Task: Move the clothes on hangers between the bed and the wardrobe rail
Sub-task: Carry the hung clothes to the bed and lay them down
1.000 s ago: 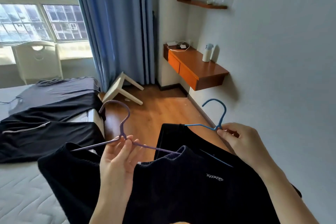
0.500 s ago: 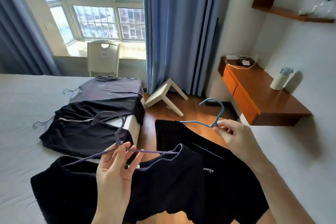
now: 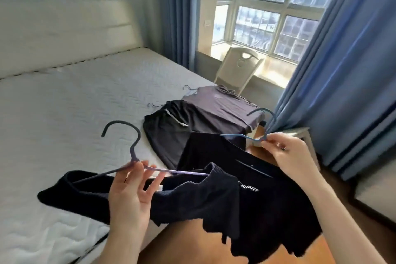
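My left hand (image 3: 130, 195) pinches the neck of a purple hanger (image 3: 128, 143) that carries a dark knitted top (image 3: 192, 201), held just above the near corner of the bed (image 3: 75, 113). My right hand (image 3: 291, 156) grips a blue hanger (image 3: 260, 123) bearing a black garment with a white logo (image 3: 267, 206), which hangs over the floor beside the bed. Two more garments on hangers lie flat on the mattress: dark shorts (image 3: 169, 133) and a grey T-shirt (image 3: 220, 109). No wardrobe rail is in view.
A padded headboard (image 3: 64, 34) runs along the back left. A white chair (image 3: 240, 70) stands under the window behind the bed. Blue curtains (image 3: 342, 66) hang at the right, with a tipped stool's leg (image 3: 306, 135) below them. Wooden floor (image 3: 334, 227) lies to the right.
The view has swung left from the wall desk and shelf toward the bed and headboard. Both hands have carried their hangers and garments along, now over the bed's near corner.
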